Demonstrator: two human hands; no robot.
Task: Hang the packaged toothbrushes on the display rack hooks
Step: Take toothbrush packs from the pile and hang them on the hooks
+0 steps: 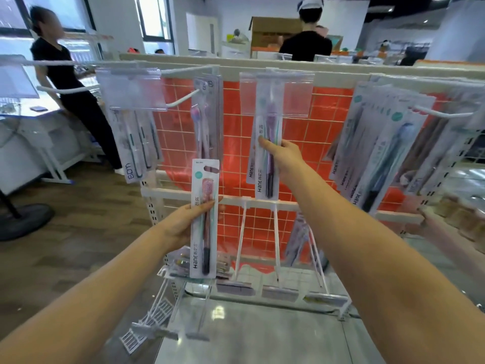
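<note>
My left hand (pixel 183 224) grips a packaged pink-headed toothbrush (pixel 204 219) upright, low in front of the display rack (pixel 262 200). My right hand (pixel 280 151) is closed on a packaged purple toothbrush (pixel 266 143) whose top sits behind a clear price tag holder (pixel 277 94) on a middle hook. A white hook (pixel 183 99) sticks out to the left of it, with a pack (pixel 207 119) hanging behind. More packs hang at the left (pixel 139 145) and in a thick bunch at the right (pixel 378 153).
The rack has a white wire grid over an orange backing (pixel 315 122). Bare white hooks (pixel 275 243) jut out on the lower row above a glossy shelf (pixel 249 324). One person (pixel 68 82) stands at the left, another (pixel 307 40) behind the rack. A fan base (pixel 23 219) sits on the floor.
</note>
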